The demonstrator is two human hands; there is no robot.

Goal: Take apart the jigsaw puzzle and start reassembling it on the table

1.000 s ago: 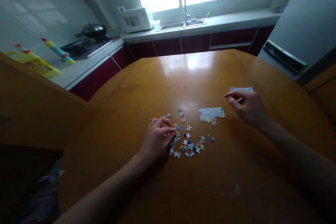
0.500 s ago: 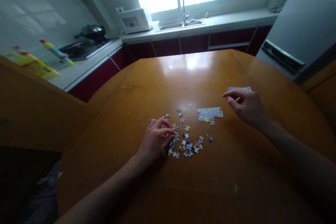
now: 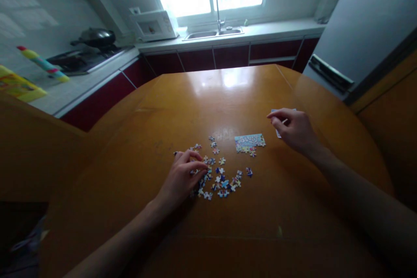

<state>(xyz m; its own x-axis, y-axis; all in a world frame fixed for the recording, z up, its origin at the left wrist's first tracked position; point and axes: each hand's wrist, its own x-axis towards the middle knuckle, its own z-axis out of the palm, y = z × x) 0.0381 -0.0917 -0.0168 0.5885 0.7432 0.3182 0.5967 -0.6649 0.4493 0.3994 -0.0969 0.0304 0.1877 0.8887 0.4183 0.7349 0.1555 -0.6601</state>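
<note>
Several small loose jigsaw pieces [image 3: 221,176] lie scattered on a glossy wooden table [image 3: 228,95]. My left hand [image 3: 182,178] rests on their left side, fingers curled and pinching among the pieces; what it grips is too small to name. A partly joined strip of puzzle [image 3: 249,141] lies to the right of the loose pieces. My right hand [image 3: 293,129] hovers beyond that strip, fingers bent, thumb and forefinger pinched, over a pale card [image 3: 276,132] that it mostly hides.
A kitchen counter [image 3: 254,30] with a sink and tap [image 3: 219,6] runs under a bright window behind the table. A white microwave [image 3: 153,26], a hob with a dark pan [image 3: 96,37] and bottles [image 3: 42,64] stand at the left. A grey fridge [image 3: 355,30] stands at the right.
The view has drifted, so everything sits a little further left in the picture. Both hands keep their places relative to the pieces; the left fingers stay curled among them.
</note>
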